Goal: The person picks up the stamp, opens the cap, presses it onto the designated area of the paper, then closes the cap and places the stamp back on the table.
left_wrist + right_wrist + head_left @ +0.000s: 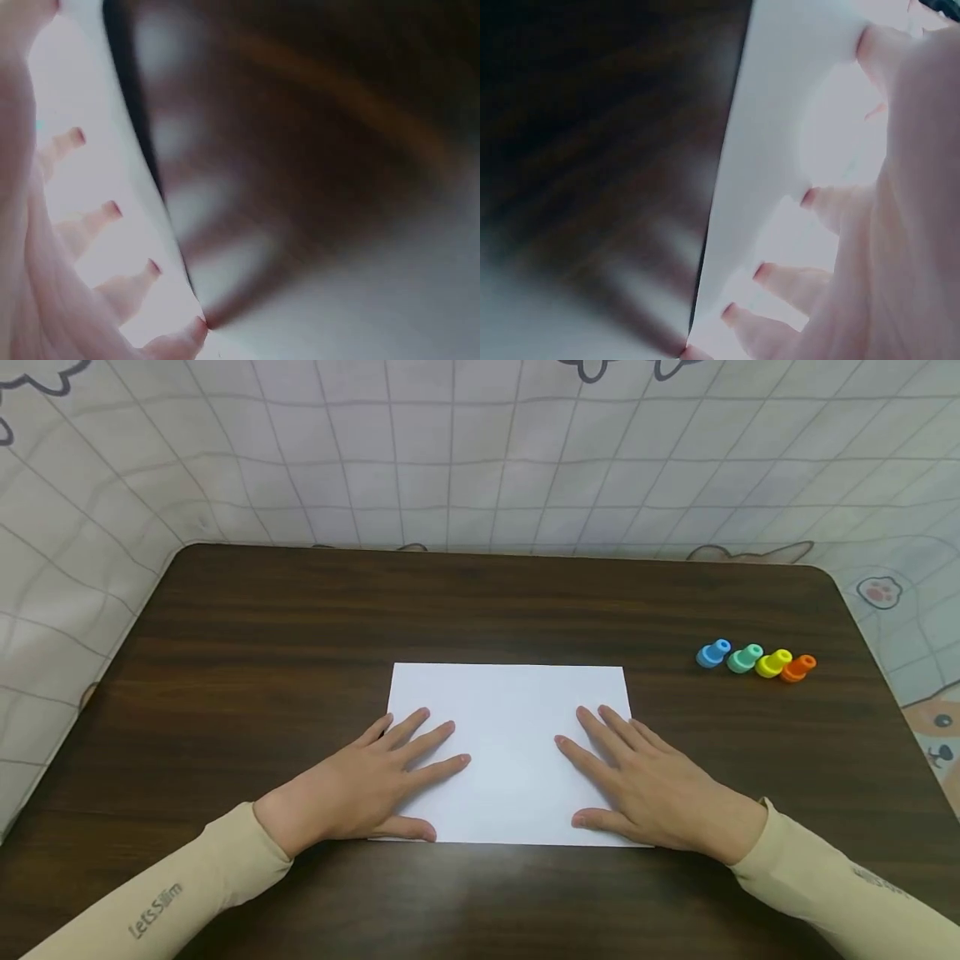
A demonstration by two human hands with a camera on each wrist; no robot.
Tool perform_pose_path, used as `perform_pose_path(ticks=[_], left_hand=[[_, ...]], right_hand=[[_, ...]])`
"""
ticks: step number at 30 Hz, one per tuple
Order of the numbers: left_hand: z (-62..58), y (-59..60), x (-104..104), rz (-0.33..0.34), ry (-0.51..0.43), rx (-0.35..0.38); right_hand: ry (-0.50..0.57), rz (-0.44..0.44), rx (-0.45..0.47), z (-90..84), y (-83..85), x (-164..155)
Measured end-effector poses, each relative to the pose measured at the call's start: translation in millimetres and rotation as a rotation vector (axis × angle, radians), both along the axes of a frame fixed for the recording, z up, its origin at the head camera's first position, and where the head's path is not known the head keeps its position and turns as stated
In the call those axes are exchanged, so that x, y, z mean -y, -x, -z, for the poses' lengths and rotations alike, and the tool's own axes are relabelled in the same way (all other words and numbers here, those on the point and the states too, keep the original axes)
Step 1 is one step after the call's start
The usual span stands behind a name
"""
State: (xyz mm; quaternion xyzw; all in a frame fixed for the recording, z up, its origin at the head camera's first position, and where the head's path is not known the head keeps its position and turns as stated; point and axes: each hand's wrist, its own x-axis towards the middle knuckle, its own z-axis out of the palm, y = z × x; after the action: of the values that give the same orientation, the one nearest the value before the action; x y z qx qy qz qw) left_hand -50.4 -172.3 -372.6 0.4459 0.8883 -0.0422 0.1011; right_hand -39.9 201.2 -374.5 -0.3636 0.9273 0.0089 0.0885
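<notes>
A white sheet of paper (510, 752) lies flat on the dark wooden table. My left hand (382, 781) rests on its left side with straight, spread fingers, the thumb at the near edge. On the right side my right hand (641, 781) lies likewise, fingers spread and pointing inward and away. Between the hands the middle of the sheet shows blank. In the left wrist view, the fingertips of the left hand (82, 255) touch down along the paper. The right wrist view shows the right hand (855, 247) with its fingertips on the sheet near the edge.
Toward the right back of the table (300, 627) sit a blue peg-like piece (713, 653), a teal one (745, 658), a yellow one (773, 663) and an orange one (798, 668) in a row. A white grid-patterned cloth (480, 460) rises behind the table.
</notes>
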Motion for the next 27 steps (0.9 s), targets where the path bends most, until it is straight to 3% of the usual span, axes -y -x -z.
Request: perform_pose_path(ticks=[27], left_hand=[[0.6, -3.9, -3.2, -0.018, -0.035, 0.015]], right_hand=[[0.052, 0.034, 0.058, 1.0, 0.0, -5.5]])
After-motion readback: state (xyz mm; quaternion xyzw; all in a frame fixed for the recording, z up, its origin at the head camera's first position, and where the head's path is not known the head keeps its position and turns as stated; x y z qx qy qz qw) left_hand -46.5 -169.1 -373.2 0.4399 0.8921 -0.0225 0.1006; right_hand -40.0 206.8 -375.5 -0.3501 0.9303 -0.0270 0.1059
